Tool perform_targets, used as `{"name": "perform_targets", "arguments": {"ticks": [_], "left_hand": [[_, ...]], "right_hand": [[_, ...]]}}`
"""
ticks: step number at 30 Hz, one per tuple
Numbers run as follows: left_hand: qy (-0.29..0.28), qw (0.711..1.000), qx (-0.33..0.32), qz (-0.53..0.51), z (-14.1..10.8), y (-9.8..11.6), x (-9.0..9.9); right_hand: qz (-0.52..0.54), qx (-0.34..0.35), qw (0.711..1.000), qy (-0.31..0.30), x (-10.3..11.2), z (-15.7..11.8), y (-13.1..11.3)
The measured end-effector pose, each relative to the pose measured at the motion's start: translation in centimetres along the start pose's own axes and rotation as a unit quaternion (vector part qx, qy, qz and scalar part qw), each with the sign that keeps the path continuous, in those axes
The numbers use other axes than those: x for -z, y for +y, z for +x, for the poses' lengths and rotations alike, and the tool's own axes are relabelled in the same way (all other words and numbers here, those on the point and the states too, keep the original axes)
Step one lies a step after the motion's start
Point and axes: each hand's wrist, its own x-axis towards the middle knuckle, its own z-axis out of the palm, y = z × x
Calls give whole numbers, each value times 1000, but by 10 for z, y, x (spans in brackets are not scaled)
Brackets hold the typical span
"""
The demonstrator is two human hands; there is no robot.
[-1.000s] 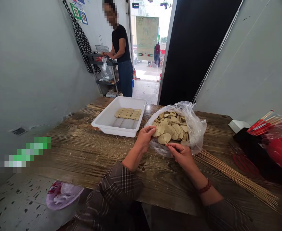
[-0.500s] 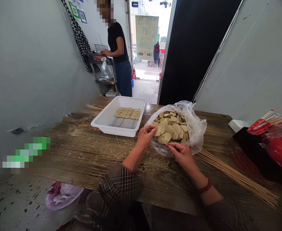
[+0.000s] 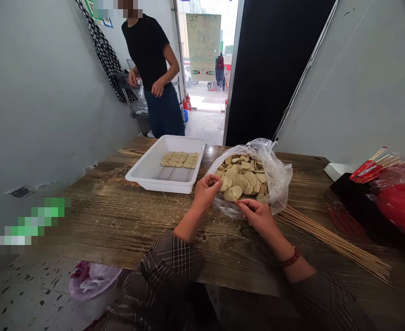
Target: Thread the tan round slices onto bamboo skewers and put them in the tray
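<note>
My left hand point(image 3: 205, 192) is closed in a pinch on the edge of a thin, beige round slice point(image 3: 225, 183) at the bag's near left side. Just below, another beige slice point(image 3: 233, 194) touches the fingertips of my right hand point(image 3: 257, 215). Those fingers are pinched together, seemingly on a thin skewer mostly hidden by the slice and hand. Both hands are over the near edge of a clear plastic bag point(image 3: 281, 177) filled with similar slices. Left of it, a white tray point(image 3: 166, 185) holds flat slices point(image 3: 180, 159) threaded on skewers.
Loose bamboo skewers point(image 3: 337, 243) lie on the wooden table point(image 3: 119, 216) beside my right forearm. At the right are a black box point(image 3: 344, 188), red-wrapped sticks point(image 3: 370, 170) and a red bundle point(image 3: 401, 207). Another person point(image 3: 150, 55) stands beyond the table near a cart point(image 3: 138, 119).
The other person has turned from the cart toward the table, one hand now lower in front of the body. My view has shifted slightly; my hands keep nearly the same pose.
</note>
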Motion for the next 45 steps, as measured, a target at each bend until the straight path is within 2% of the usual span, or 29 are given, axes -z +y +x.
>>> {"name": "perform_targets", "arguments": {"ticks": [9, 16, 23, 34, 38, 43, 45], "left_hand": [[-46, 999, -10, 28, -1, 0, -3], [-50, 987, 88, -125, -2, 4, -3], [-131, 968, 121, -178, -7, 9, -8], [-97, 970, 140, -172, -7, 8, -5], [-117, 957, 165, -210, -7, 8, -3], [-105, 941, 168, -273, -6, 5, -5], [-126, 935, 172, -283, -9, 5, -8]], "right_hand": [[33, -21, 999, 2, 3, 2, 5], [129, -62, 990, 6, 2, 1, -4], [176, -62, 982, -10, 0, 0, -1], [186, -64, 980, -35, -1, -1, 3], [194, -66, 978, -32, -1, -1, 0], [208, -74, 975, -39, -2, -3, -2], [209, -72, 974, -41, -3, -3, -1]]}}
